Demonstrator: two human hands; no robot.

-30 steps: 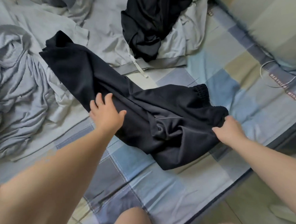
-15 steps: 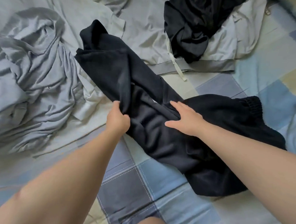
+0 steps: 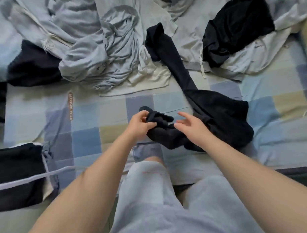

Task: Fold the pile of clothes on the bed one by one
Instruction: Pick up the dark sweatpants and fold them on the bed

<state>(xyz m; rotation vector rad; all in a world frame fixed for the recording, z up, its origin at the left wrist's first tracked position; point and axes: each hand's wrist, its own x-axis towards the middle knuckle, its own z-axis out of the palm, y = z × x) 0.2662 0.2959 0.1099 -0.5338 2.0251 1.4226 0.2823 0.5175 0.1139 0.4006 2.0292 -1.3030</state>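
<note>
Black trousers (image 3: 217, 116) lie crumpled on the checked bedsheet (image 3: 90, 121), one leg stretching up and away toward the pile. My left hand (image 3: 140, 123) pinches the end of the other leg, bunched near the bed's front. Just to the right of that end hovers my right hand (image 3: 189, 126), fingers spread and relaxed, holding nothing. A heap of grey clothes (image 3: 99, 58) lies at the back left. Another black garment (image 3: 235, 30) rests on grey cloth at the back right.
A dark folded item with white stripes (image 3: 16, 174) sits at the front left. More dark fabric (image 3: 32, 65) lies at the far left. My knees in light shorts (image 3: 155, 195) press against the bed's front edge.
The view has pulled back and down. My left hand drew one trouser leg toward me and now pinches its end. My right hand lifted off the fabric and opened.
</note>
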